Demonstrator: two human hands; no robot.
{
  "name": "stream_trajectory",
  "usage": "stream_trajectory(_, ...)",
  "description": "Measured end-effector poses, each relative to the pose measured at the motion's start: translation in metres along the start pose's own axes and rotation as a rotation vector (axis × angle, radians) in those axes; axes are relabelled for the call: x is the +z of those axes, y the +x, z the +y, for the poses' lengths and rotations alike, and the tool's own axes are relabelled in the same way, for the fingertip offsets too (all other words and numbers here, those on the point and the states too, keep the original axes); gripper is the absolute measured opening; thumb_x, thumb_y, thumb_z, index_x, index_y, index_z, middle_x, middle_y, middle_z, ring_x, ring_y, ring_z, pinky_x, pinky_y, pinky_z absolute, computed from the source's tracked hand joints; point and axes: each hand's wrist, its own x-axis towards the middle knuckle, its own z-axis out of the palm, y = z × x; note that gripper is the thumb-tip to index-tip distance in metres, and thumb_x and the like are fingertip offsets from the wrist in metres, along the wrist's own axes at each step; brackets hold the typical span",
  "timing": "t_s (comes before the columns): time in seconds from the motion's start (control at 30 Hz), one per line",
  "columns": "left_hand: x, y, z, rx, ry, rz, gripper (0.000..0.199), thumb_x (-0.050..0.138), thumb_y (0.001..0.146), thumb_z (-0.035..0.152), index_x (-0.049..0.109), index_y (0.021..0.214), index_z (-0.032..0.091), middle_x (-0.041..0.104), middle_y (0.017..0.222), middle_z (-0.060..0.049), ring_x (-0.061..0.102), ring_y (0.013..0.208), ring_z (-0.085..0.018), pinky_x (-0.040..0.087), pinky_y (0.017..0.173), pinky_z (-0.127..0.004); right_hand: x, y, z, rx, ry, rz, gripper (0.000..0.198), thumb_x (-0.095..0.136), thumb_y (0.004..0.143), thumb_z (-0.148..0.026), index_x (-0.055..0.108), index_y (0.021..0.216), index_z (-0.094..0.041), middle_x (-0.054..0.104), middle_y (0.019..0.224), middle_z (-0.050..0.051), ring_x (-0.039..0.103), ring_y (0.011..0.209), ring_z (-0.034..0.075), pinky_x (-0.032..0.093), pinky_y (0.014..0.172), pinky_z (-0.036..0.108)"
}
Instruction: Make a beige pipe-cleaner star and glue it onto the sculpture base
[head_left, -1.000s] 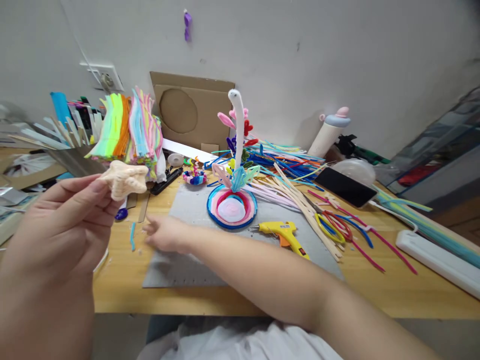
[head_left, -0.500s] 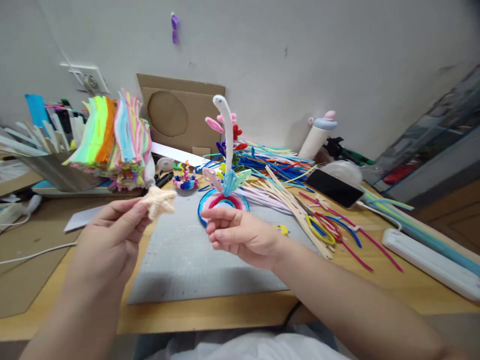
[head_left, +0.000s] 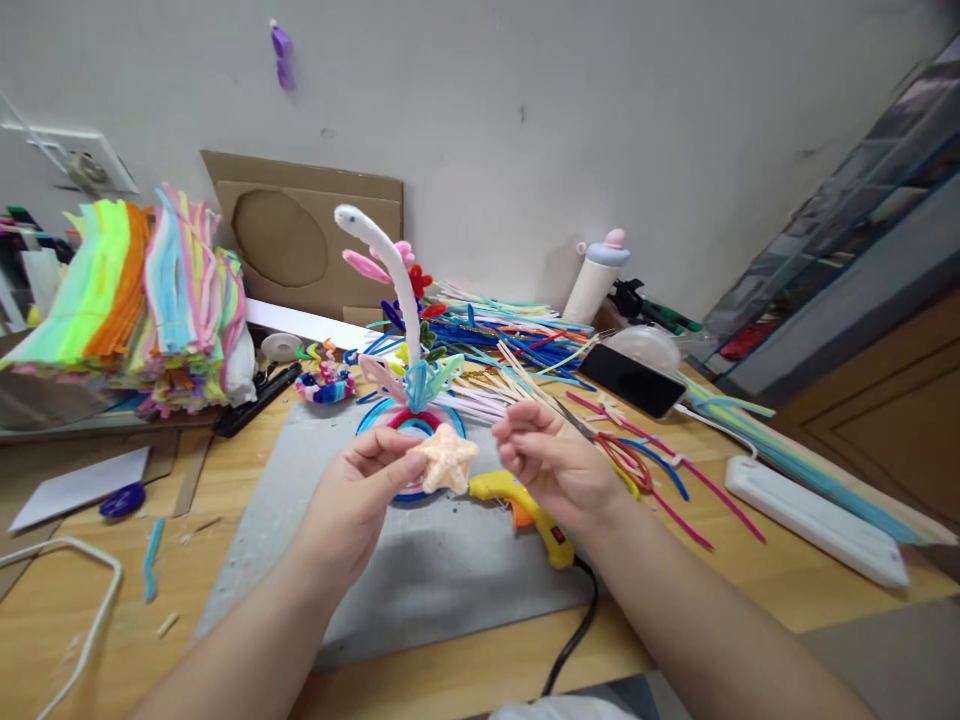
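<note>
My left hand [head_left: 364,495] pinches a cream, fuzzy star [head_left: 448,459] between thumb and fingers, its flat face toward me. Just right of it, apart from the star, my right hand [head_left: 559,465] is loosely closed, fingers curled in, with nothing visible in them. Behind the star stands a pipe-cleaner piece on a round blue, pink and white base [head_left: 367,415], partly hidden by the star and my left hand. A white stem [head_left: 405,300] with a bent top rises from it among coloured petals. Below my right hand a yellow glue gun [head_left: 517,495] lies on the grey mat [head_left: 420,590].
Bundled pipe cleaners [head_left: 112,285] stand at left, near a small striped ring [head_left: 324,385]. Loose pipe cleaners [head_left: 495,330] spread behind. To the right are scissors [head_left: 622,450], a black phone [head_left: 631,380], a white bottle [head_left: 596,280] and a power strip [head_left: 817,520]. A black cord [head_left: 577,630] crosses the front edge.
My left hand has brought the star right, in front of the round base, and turned its face toward me. My right hand has shifted right. The view has swung, and the glue gun shows more fully.
</note>
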Motion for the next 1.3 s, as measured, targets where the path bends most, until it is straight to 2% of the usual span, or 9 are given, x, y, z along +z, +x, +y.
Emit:
stream_trajectory(0.1, -0.005, -0.003, -0.007, -0.064, -0.026, -0.060, 0.021, 0.083, 0.059, 0.029, 0.068, 0.070, 0.019, 0.070, 0.065, 0.002, 0.060, 0.060, -0.009, 0.044, 0.059, -0.017, -0.024, 0.005, -0.026, -0.254, 0.031, 0.155, 0.034, 0.066, 0.063, -0.001, 0.069, 0.084, -0.027, 0.073, 0.079, -0.006, 0.064, 0.061, 0.002, 0.050, 0.055, 0.007)
stream_trajectory(0.23, -0.008, -0.006, -0.013, -0.106, -0.037, -0.055, 0.023, 0.084, 0.057, 0.029, 0.067, 0.069, 0.020, 0.070, 0.069, 0.002, 0.062, 0.065, -0.010, 0.046, 0.063, -0.018, -0.039, 0.008, -0.040, -0.422, -0.163, 0.396, 0.074, 0.064, 0.064, 0.001, 0.049, 0.118, -0.047, 0.057, 0.123, -0.007, 0.065, 0.094, 0.011, 0.055, 0.075, 0.024)
stream_trajectory(0.3, -0.008, -0.007, -0.016, -0.094, -0.023, -0.052, 0.022, 0.084, 0.058, 0.027, 0.067, 0.068, 0.019, 0.070, 0.068, 0.002, 0.062, 0.064, -0.009, 0.046, 0.062, -0.017, -0.031, 0.003, -0.029, -0.346, -0.298, 0.385, 0.055, 0.067, 0.072, -0.009, 0.052, 0.115, -0.040, 0.059, 0.116, -0.003, 0.065, 0.089, 0.011, 0.054, 0.067, 0.021)
stream_trajectory(0.37, -0.008, -0.008, -0.020, -0.068, -0.017, -0.052, 0.020, 0.083, 0.060, 0.027, 0.068, 0.069, 0.020, 0.070, 0.068, 0.002, 0.062, 0.065, -0.010, 0.047, 0.063, -0.017, -0.016, -0.005, -0.010, -0.075, -0.321, 0.122, 0.022, 0.064, 0.081, -0.026, 0.061, 0.102, -0.022, 0.064, 0.102, 0.006, 0.066, 0.077, 0.014, 0.052, 0.057, 0.021)
stream_trajectory(0.43, -0.009, -0.008, -0.024, -0.028, -0.009, -0.058, 0.017, 0.082, 0.063, 0.027, 0.068, 0.070, 0.021, 0.071, 0.070, 0.003, 0.063, 0.067, -0.010, 0.048, 0.064, -0.017, 0.000, -0.014, 0.011, 0.149, -0.218, -0.083, 0.029, 0.063, 0.082, -0.039, 0.062, 0.101, -0.016, 0.066, 0.089, 0.008, 0.066, 0.071, 0.015, 0.050, 0.049, 0.020)
stream_trajectory(0.5, -0.010, -0.009, -0.028, 0.037, 0.034, -0.062, 0.013, 0.080, 0.065, 0.025, 0.069, 0.072, 0.022, 0.071, 0.071, 0.003, 0.063, 0.068, -0.009, 0.048, 0.066, -0.017, 0.012, -0.020, 0.028, 0.240, -0.145, -0.134, 0.031, 0.068, 0.078, -0.038, 0.064, 0.097, -0.014, 0.066, 0.081, 0.006, 0.066, 0.066, 0.013, 0.051, 0.049, 0.017)
stream_trajectory(0.67, -0.011, -0.011, -0.032, 0.269, 0.253, -0.056, 0.012, 0.077, 0.067, 0.015, 0.071, 0.073, 0.024, 0.071, 0.076, 0.003, 0.064, 0.076, -0.011, 0.049, 0.071, -0.018, 0.015, -0.023, 0.041, 0.292, -0.013, -0.108, 0.029, 0.071, 0.077, -0.036, 0.065, 0.086, -0.009, 0.066, 0.068, 0.004, 0.064, 0.053, 0.008, 0.049, 0.043, 0.012)
stream_trajectory(0.9, -0.012, -0.010, -0.031, 0.430, 0.447, -0.103, 0.016, 0.075, 0.067, 0.012, 0.073, 0.076, 0.024, 0.071, 0.079, 0.000, 0.064, 0.078, -0.015, 0.049, 0.075, -0.024, 0.008, -0.021, 0.042, 0.343, 0.032, -0.084, 0.032, 0.075, 0.073, -0.036, 0.067, 0.084, -0.007, 0.068, 0.068, 0.005, 0.064, 0.051, 0.008, 0.051, 0.044, 0.013)
stream_trajectory(1.3, -0.007, -0.014, -0.024, 0.419, 0.479, -0.148, 0.013, 0.077, 0.064, 0.012, 0.071, 0.059, 0.022, 0.068, 0.069, -0.003, 0.063, 0.066, -0.017, 0.048, 0.064, -0.027, 0.003, -0.021, 0.045, 0.341, -0.008, -0.163, 0.032, 0.074, 0.074, -0.037, 0.071, 0.088, -0.008, 0.069, 0.071, 0.005, 0.063, 0.054, 0.007, 0.052, 0.050, 0.014)
